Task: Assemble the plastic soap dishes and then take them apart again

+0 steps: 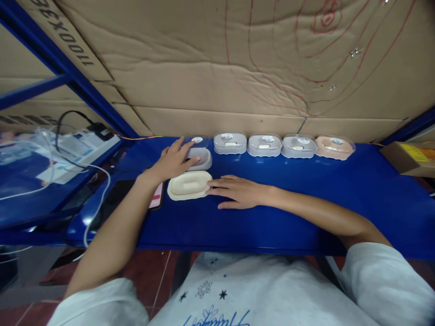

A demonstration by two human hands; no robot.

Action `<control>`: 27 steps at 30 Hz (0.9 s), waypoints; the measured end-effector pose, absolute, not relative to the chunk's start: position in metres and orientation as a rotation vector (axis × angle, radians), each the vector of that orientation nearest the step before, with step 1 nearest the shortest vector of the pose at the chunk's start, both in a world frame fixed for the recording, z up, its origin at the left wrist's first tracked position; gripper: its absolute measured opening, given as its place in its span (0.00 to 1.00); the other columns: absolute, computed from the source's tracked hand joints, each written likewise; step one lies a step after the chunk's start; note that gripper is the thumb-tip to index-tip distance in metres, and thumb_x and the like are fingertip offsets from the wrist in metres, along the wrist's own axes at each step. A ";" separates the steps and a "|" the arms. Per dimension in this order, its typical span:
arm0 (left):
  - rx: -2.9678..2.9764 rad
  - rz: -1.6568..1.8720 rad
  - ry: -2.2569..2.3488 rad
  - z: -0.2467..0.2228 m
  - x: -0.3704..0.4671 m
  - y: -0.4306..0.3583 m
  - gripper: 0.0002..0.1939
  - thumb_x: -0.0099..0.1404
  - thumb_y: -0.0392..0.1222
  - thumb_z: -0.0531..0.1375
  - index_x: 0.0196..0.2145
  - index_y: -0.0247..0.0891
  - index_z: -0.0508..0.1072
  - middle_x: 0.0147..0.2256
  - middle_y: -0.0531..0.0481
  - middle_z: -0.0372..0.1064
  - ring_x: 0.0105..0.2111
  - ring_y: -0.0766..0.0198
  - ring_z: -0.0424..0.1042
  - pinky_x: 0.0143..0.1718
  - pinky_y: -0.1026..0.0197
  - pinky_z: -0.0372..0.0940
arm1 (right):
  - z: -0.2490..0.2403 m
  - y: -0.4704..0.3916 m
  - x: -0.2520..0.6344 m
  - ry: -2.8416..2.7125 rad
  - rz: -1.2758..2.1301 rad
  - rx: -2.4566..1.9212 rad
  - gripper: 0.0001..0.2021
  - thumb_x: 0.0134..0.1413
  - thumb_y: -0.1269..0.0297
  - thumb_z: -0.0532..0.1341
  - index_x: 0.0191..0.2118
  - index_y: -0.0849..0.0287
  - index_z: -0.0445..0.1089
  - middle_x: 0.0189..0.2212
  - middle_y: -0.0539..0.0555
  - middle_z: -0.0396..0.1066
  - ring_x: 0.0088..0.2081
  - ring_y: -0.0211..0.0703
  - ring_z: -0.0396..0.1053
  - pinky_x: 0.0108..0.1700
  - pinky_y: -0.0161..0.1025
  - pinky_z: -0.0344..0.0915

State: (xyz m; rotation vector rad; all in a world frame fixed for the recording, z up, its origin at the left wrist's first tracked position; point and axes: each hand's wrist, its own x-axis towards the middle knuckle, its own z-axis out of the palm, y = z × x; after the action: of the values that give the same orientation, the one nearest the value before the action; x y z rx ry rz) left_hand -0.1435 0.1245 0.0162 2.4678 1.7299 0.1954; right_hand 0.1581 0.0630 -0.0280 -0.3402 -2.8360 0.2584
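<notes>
Head view, tabletop: blue; far edge meets the cardboard wall, near edge runs just in front of the shirt.
Cream tray: lies left of centre, set back from the near edge, between the two hands.
Gray box: just beyond the cream tray; a clear lid with a round sticker lies behind it.
Left hand: over the gray box's left part, fingers apart, thumb across its hollow.
Right hand: palm down, fingers apart, tips at the cream tray's right rim.
Box row: three gray and one peach, clear-topped, close together along the far edge.
Room: blue surface widens rightward between row and near edge, right forearm crossing it; tight between cream tray and phone.
Hidden: left forearm covers part of the phone; left hand masks the gray box's left end. Whether lid and box join, cannot tell.
Cut off: carton at the right border. Cables at left; clutter beyond them blurred.
</notes>
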 end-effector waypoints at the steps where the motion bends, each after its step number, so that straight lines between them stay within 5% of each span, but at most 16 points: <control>1: 2.472 0.188 1.755 0.019 -0.140 0.119 0.42 0.81 0.69 0.46 0.80 0.41 0.51 0.81 0.31 0.39 0.80 0.31 0.42 0.75 0.25 0.46 | -0.030 0.063 0.159 -2.836 0.282 -0.352 0.30 0.80 0.50 0.56 0.76 0.61 0.62 0.77 0.68 0.59 0.77 0.55 0.60 0.78 0.56 0.57; 5: 2.553 0.167 1.740 0.024 -0.118 0.092 0.40 0.82 0.65 0.48 0.81 0.41 0.51 0.81 0.31 0.38 0.80 0.33 0.42 0.74 0.22 0.45 | -0.035 0.065 0.159 -2.831 0.308 -0.389 0.29 0.80 0.50 0.56 0.77 0.57 0.61 0.80 0.67 0.52 0.77 0.56 0.59 0.77 0.56 0.59; 10: 2.612 0.060 1.685 0.017 -0.081 0.060 0.38 0.84 0.61 0.45 0.82 0.42 0.49 0.82 0.32 0.33 0.81 0.29 0.37 0.72 0.16 0.45 | -0.033 0.083 0.162 -2.743 0.177 -0.471 0.19 0.79 0.66 0.54 0.64 0.55 0.76 0.62 0.60 0.79 0.66 0.50 0.74 0.69 0.54 0.67; 13: 2.598 -0.016 1.663 0.012 -0.072 0.055 0.37 0.84 0.60 0.46 0.82 0.40 0.50 0.82 0.31 0.33 0.81 0.29 0.36 0.71 0.13 0.44 | -0.028 0.107 0.180 -2.580 0.003 -0.720 0.21 0.74 0.71 0.52 0.60 0.54 0.78 0.60 0.60 0.80 0.65 0.55 0.73 0.70 0.61 0.63; 18: 2.616 -0.118 1.664 0.006 -0.078 0.061 0.38 0.84 0.61 0.47 0.80 0.36 0.54 0.81 0.30 0.33 0.81 0.28 0.36 0.70 0.11 0.41 | -0.032 0.134 0.201 -2.372 -0.128 -1.185 0.26 0.75 0.63 0.53 0.73 0.61 0.64 0.76 0.69 0.61 0.77 0.64 0.55 0.77 0.70 0.48; 24: 2.754 0.005 1.550 0.006 -0.078 0.059 0.37 0.84 0.61 0.47 0.81 0.39 0.52 0.81 0.31 0.36 0.81 0.33 0.38 0.74 0.18 0.37 | -0.034 0.127 0.193 -2.286 -0.145 -1.188 0.23 0.76 0.52 0.55 0.67 0.56 0.70 0.64 0.67 0.72 0.68 0.66 0.65 0.74 0.69 0.49; 27: 2.815 0.078 1.514 0.011 -0.074 0.056 0.38 0.84 0.62 0.49 0.81 0.40 0.51 0.81 0.31 0.39 0.81 0.36 0.41 0.77 0.25 0.38 | -0.032 0.123 0.191 -2.245 -0.161 -1.180 0.24 0.75 0.49 0.56 0.66 0.57 0.70 0.66 0.68 0.69 0.72 0.67 0.61 0.74 0.67 0.48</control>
State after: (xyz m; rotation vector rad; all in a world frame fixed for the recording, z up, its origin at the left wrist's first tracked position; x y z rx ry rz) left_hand -0.0740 0.0563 0.0107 2.8146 1.5142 0.0775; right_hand 0.1911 0.1229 -0.0323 -1.1799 -2.2452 -0.1611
